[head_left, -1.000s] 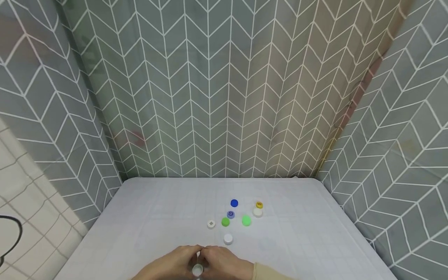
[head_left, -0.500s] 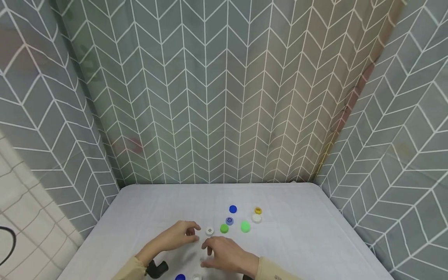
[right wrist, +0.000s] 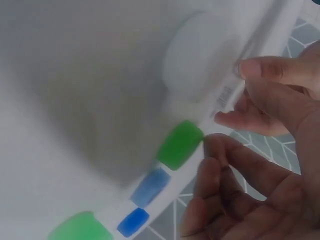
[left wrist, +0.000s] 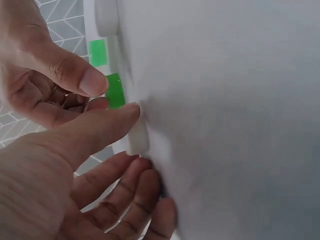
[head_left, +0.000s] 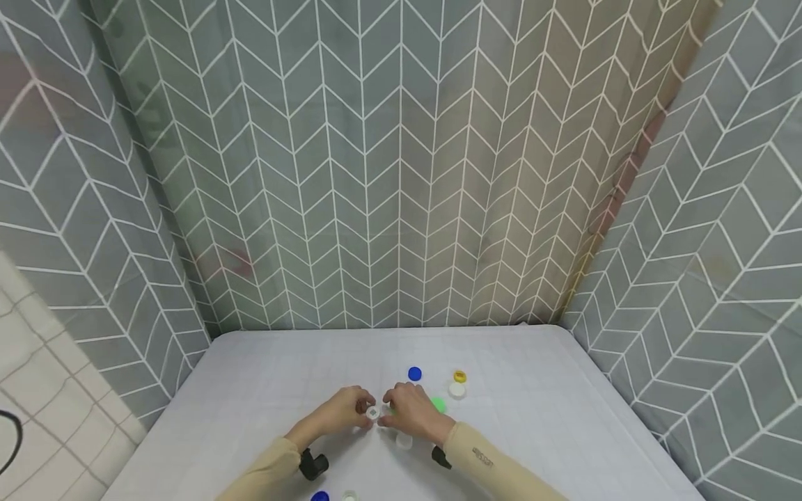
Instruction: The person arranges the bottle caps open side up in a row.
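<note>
From where I stand, the left hand (head_left: 340,413) has the patterned cap (head_left: 372,412) in a light pinch, thumb on one side, fingers curving round the other. The cap lies at the cloth, low in that pinch, presumably so it can't skid. At its three o'clock, the right hand (head_left: 415,412) holds nothing, thumb and fingers parted; whether a fingertip brushes the green cap (right wrist: 181,145) I can't tell. The white cap (head_left: 404,440) sits at four o'clock, the blue cap (head_left: 415,374) and yellow cap (head_left: 460,376) toward two, loosely spread, perhaps to keep each reachable. All look like smooth, squat plastic discs on a matte, faintly creased white cloth (head_left: 532,431); beyond, at twelve, hangs a softly pleated chevron curtain (head_left: 401,174).
</note>
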`<state>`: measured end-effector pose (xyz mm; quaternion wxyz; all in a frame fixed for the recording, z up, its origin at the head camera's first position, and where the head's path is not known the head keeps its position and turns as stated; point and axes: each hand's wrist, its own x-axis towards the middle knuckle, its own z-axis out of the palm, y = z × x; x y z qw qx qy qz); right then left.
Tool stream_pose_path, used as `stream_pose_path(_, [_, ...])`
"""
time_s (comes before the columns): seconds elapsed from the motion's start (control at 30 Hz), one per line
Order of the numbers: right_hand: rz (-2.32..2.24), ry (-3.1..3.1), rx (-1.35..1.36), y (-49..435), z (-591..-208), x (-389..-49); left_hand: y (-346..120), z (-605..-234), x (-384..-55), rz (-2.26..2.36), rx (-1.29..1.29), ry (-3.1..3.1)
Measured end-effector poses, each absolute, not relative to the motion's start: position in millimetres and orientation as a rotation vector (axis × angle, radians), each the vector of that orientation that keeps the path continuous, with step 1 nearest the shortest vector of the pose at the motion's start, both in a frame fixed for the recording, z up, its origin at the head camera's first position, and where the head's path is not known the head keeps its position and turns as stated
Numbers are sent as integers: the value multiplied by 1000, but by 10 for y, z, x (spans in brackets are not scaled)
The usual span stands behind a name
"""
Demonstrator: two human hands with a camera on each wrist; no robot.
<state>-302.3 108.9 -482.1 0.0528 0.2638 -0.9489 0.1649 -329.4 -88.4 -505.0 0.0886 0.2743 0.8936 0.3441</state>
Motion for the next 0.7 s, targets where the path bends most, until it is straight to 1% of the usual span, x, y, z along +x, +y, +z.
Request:
stream_pose_path(0.23, [542,-2931,756,1026,-4901,-3081,-887,-5101,-3326,1075,801,2662])
stream_pose_path(0.7, [573,-2891,777,981,-4997,-3152,-947,-5078,-3316,1125,808,2658])
